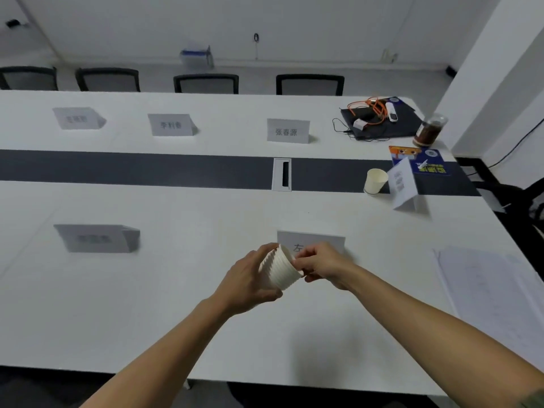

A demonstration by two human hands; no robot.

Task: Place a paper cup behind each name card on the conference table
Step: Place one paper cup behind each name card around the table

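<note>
Paper cups: one stack of white paper cups (282, 272) in my hands, and one single white paper cup (374, 181) standing on the table. I cannot count the cups in the stack.
Name cards: six white folded paper name cards. Three are in the far row (77, 117) (172, 125) (288, 130), two in the near row (97, 238) (312, 239), and one at the right end (402, 184).
Chairs: four black chairs (206, 83) along the far side.
Writing: the far right card says 张春源. The near right card starts with what looks like 左, and my hand hides the rest. The other cards are too blurry to read.
Left grip: my left grip (250, 278) is curled round the stack and holds it on its side, up off the table.
Right grip: my right grip (321, 265) is narrow and pinches the rim of the end cup.
Where the stack is: above the long white table (206, 207), just in front of the near right card.
Where the single cup is: just beside the right end card, at the edge of the dark grey strip (147, 169).
Other things: one black laptop (382, 125) with an orange cable (369, 108) on it, one clear jar of brown stuff (429, 129), one blue and orange booklet (424, 161), and white paper sheets (485, 290).
</note>
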